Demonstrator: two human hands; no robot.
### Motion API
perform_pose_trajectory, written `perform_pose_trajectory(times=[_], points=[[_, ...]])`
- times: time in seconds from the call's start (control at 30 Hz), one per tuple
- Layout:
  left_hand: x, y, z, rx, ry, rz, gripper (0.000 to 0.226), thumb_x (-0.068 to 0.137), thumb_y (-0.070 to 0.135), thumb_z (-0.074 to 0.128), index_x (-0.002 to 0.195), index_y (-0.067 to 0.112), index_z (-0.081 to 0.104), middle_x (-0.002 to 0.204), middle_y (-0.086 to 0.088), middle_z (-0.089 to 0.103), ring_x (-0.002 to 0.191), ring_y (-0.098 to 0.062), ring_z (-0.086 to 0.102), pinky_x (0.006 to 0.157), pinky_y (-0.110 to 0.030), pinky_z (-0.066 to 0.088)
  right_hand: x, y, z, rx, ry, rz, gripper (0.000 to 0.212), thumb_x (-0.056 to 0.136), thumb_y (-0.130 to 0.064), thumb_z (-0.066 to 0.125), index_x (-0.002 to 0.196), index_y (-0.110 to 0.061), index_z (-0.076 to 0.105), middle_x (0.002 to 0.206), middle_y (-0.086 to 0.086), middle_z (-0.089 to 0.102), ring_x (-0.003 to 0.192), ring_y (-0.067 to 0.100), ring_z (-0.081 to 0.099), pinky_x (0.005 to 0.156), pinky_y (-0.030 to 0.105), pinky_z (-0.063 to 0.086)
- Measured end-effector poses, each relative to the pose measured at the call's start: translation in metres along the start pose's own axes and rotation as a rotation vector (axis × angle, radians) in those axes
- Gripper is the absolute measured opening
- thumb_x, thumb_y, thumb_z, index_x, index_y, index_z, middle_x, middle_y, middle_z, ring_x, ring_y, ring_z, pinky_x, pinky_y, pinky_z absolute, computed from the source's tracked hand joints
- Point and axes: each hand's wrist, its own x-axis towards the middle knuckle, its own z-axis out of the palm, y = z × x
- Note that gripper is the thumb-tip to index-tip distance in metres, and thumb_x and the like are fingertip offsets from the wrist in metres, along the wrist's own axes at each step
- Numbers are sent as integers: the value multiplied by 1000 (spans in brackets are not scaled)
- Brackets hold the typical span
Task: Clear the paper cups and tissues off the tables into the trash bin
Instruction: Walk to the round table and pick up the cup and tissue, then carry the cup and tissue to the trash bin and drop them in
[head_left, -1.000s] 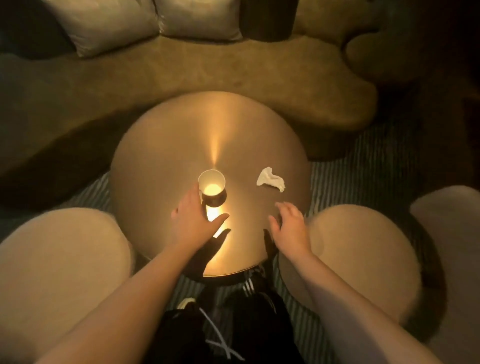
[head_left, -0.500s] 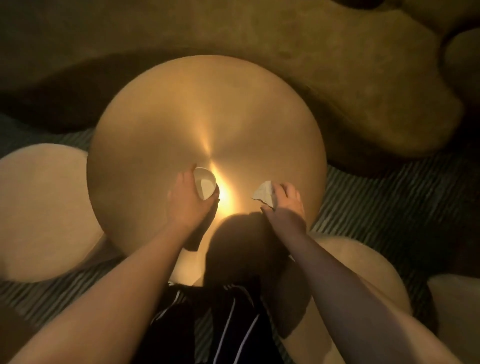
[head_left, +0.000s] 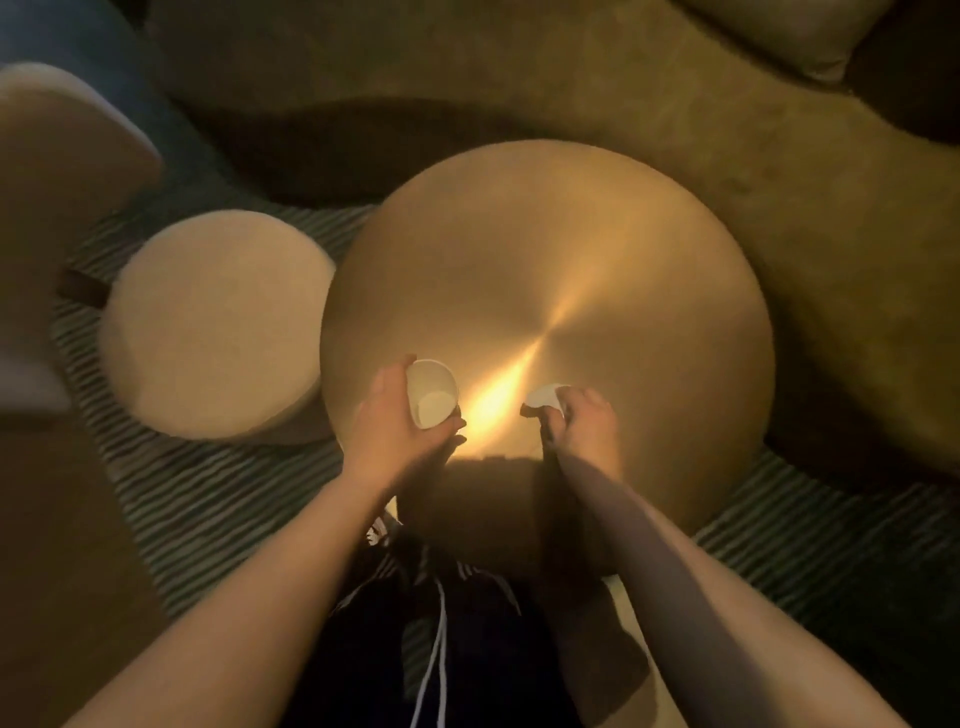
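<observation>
A dim lounge. A round brass table (head_left: 571, 260) stands on striped carpet (head_left: 208, 493). A sofa (head_left: 779, 182) curves behind it, a stool (head_left: 213, 322) just left.

A round pale ottoman (head_left: 215, 325) is sitting on the striped rug (head_left: 218, 499) — just left of the brass-toned surface (head_left: 597, 249). A curved olive sofa (head_left: 779, 171) is wrapping around behind, a cushion (head_left: 800, 31) resting on it.

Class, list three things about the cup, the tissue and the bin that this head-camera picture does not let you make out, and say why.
1. Trash bin: not in the head view at all, so its place is unknown.
2. Tissue: mostly covered by the right hand; only a white edge shows.
3. Paper cup: the left hand wraps its outer wall, and the dim, slightly blurred view makes it unclear whether the cup is off the round table or what it holds.
</observation>
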Motion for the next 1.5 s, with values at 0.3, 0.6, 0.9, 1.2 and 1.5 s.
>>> perform_pose_trajectory(times=[0.3,0.6,0.9,1.2,1.5], points=[[-52,-89,-115,-64,305,-169,89,67,49,78,138,22,34,136,-2,44,121,-21,45,100,-43,40,-35,-155,54,-22,-81,-362,21,91,-25,56,108,-16,63,107,0,60,94,17,57,76,24,42],[-148,-266,-235,-144,587,-459,87,67,52,77,136,20,36,133,-3,45,119,-25,46,99,-44,41,-119,-325,185,-117,-239,-713,25,93,-29,53,113,-17,62,109,-1,60,99,17,56,81,23,37],[-225,-463,-375,-171,707,-605,92,66,60,73,138,24,31,137,-1,42,121,-24,45,101,-51,39,-227,-510,345,-108,-339,-848,28,92,-29,55,116,-17,61,109,3,60,93,17,53,78,23,34],[-198,-569,-465,-120,853,-622,88,63,61,74,133,25,34,129,-1,48,114,-23,50,93,-48,44,-249,-653,443,-102,-334,-933,27,91,-27,57,114,-14,62,105,2,58,94,18,54,78,22,35],[-72,-688,-589,0,816,-594,88,61,60,75,132,20,41,124,-5,53,111,-28,52,86,-45,47,-176,-820,550,-77,-323,-926,28,92,-28,56,117,-16,61,107,-1,58,92,13,52,78,25,37]])
